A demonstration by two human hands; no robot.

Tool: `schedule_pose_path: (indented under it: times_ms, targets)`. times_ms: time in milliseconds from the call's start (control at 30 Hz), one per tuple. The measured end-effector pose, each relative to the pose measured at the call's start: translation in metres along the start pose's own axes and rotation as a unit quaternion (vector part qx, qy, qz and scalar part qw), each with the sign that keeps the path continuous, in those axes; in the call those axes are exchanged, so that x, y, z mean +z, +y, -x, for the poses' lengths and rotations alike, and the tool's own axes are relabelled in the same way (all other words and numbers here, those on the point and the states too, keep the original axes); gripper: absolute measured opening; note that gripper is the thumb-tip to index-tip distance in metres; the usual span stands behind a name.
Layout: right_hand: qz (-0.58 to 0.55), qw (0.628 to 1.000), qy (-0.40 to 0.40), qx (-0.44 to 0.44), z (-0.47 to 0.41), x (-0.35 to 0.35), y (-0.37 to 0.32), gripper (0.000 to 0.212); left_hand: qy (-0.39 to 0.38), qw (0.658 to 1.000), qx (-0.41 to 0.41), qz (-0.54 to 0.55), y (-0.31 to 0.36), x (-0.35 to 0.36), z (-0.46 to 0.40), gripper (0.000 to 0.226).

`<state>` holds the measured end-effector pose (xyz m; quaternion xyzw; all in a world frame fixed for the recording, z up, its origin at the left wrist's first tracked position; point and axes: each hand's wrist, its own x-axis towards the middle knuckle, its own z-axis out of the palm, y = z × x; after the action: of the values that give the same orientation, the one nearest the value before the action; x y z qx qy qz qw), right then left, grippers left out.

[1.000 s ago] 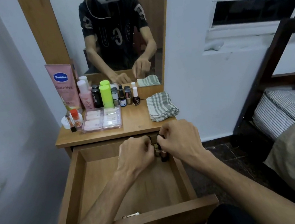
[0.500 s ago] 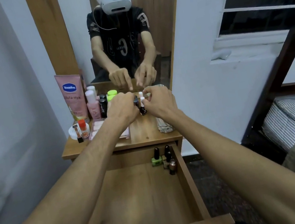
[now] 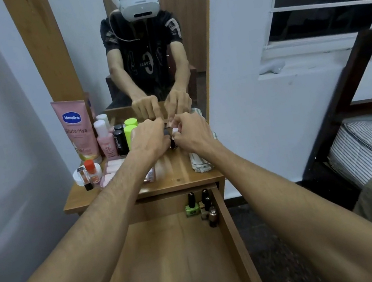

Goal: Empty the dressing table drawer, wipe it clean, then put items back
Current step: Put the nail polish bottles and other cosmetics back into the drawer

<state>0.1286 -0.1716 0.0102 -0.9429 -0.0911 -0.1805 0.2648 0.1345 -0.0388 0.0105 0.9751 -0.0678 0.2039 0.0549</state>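
**Lifting the small bottles off the table**

Our left hand and right hand meet at the back of the table, fingers curled round small bottles. We should pinch each by its cap, keep it upright, then carry it down to the drawer, where the nail polishes already stand in the far right corner. Set newcomers beside them without knocking the green one over.
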Motion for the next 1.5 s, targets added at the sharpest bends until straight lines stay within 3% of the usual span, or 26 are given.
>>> schedule_pose_path:
  times_ms: [267,433,733,933,1167,1500]
  targets:
    - [-0.037,0.998,0.044,0.013,0.014,-0.014,0.020,0.012,0.016,1.000,0.013,0.000,0.018,0.006,0.004,0.027]
    - [-0.076,0.994,0.080,0.004,0.029,-0.036,0.022,0.007,0.069,0.997,0.024,0.012,0.020,0.004,0.010,0.030]
    - [-0.077,0.996,0.023,-0.027,0.096,-0.072,0.017,0.003,0.148,0.968,0.046,0.196,0.022,-0.039,0.073,0.023]
    - [-0.033,0.997,-0.062,-0.022,0.141,-0.065,0.022,0.002,0.046,0.967,0.065,0.243,0.023,-0.037,0.139,0.017]
    - [0.015,0.994,-0.111,0.014,0.161,-0.031,0.024,0.006,-0.093,0.972,-0.037,0.214,0.022,0.012,0.172,0.028]
    - [0.062,0.991,-0.120,-0.014,0.161,-0.008,0.036,0.010,-0.135,0.968,-0.048,0.204,0.034,0.044,0.163,0.025]
